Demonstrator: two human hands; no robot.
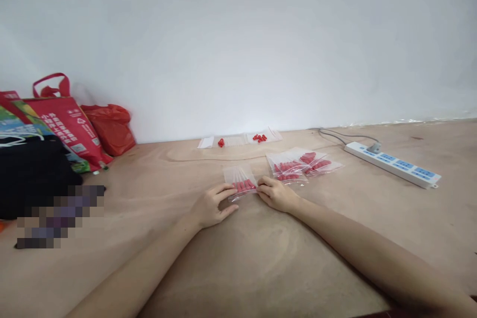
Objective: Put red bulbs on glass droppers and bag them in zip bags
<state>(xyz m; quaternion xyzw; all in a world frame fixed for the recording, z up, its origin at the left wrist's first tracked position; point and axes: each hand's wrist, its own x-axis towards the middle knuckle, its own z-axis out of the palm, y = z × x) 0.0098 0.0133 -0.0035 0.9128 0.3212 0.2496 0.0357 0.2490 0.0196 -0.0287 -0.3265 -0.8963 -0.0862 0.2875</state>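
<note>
A small clear zip bag (239, 176) with several red pieces (244, 186) in a row lies flat on the wooden table, its zip edge toward me. My left hand (213, 204) rests at its left side, fingertips on the bag and thumb apart. At the bag's right corner is my right hand (275, 194), its fingers curled together with the tips against the edge. Just beyond my right hand, several overlapping zip bags (313, 162) hold more red pieces.
Near the wall lie clear bags (238, 140) with small red parts on them. A white power strip (395, 165) with a plugged-in grey cable is at the right. Red bags (67, 129), a black cloth item (33, 174) and a pixelated object (61, 218) are at the left.
</note>
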